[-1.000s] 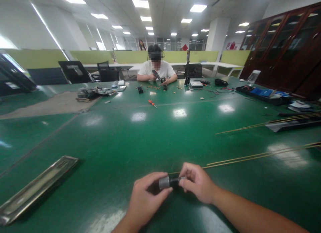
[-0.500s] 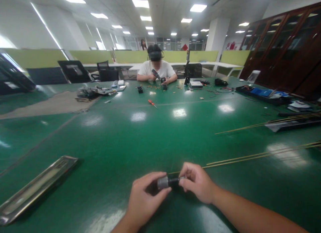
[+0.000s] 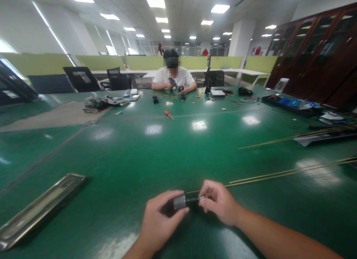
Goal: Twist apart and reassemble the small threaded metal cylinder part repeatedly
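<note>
Low in the middle of the view, my left hand point(image 3: 164, 216) curls its thumb and fingers around a grey cylindrical piece point(image 3: 180, 202). From the cylinder's right side a thin black rod point(image 3: 192, 200) extends toward my right hand point(image 3: 217, 204). The right thumb and index finger pinch the metallic end point(image 3: 202, 198) of that rod. Both hands are closed, just above the green table. What kind of device the cylinder and rod belong to is not clear. Thin brass-coloured rods point(image 3: 259, 178) lie just beyond my right hand.
A long metal tray point(image 3: 41, 210) lies at the left. Farther off is an orange screwdriver point(image 3: 167, 114). Across the table a person point(image 3: 173, 75) handles dark parts among scattered small pieces. A black tray with blue items point(image 3: 292, 104) stands at the right.
My left hand and the grey cylinder have shifted slightly left, away from my right hand. The black part between the hands now looks thinner. My right hand has hardly moved.
</note>
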The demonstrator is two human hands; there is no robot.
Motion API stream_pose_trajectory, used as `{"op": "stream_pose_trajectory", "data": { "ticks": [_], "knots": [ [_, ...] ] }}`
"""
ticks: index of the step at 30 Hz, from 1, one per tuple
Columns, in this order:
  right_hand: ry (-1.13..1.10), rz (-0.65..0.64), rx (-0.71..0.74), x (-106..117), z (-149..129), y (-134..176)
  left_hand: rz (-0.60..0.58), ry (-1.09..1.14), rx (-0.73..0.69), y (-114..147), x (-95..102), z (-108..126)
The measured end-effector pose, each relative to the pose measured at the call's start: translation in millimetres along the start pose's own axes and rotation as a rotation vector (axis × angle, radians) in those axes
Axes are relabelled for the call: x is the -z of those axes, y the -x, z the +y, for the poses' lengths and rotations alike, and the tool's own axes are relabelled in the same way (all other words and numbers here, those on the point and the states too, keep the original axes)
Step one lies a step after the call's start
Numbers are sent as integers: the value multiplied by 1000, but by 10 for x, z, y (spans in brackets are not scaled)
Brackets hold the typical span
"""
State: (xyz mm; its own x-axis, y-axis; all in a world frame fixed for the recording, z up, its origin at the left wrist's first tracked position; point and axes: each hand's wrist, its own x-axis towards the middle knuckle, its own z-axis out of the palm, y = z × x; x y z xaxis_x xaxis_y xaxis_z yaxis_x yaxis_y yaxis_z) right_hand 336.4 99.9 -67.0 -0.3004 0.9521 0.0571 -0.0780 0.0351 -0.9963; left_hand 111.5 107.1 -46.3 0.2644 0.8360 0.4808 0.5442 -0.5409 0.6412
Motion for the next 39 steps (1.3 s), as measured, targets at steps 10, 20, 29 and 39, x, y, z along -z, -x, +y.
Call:
{"op": "stream_pose_trajectory", "data": {
  "ticks": [10,20,29,39],
  "knots": [
    [-18,-2,5,5,19,2,4,-2,10,12,2,-14],
    [6,-5,-2,3,-9,7,-1,30,31,-1,19,-5],
    [29,-6,-6,-3,-44,9,-7,90,97,5,34,1],
    [-20,-14,-56,-28,18,-12,27,196,192,87,-22,-175]
  ]
}}
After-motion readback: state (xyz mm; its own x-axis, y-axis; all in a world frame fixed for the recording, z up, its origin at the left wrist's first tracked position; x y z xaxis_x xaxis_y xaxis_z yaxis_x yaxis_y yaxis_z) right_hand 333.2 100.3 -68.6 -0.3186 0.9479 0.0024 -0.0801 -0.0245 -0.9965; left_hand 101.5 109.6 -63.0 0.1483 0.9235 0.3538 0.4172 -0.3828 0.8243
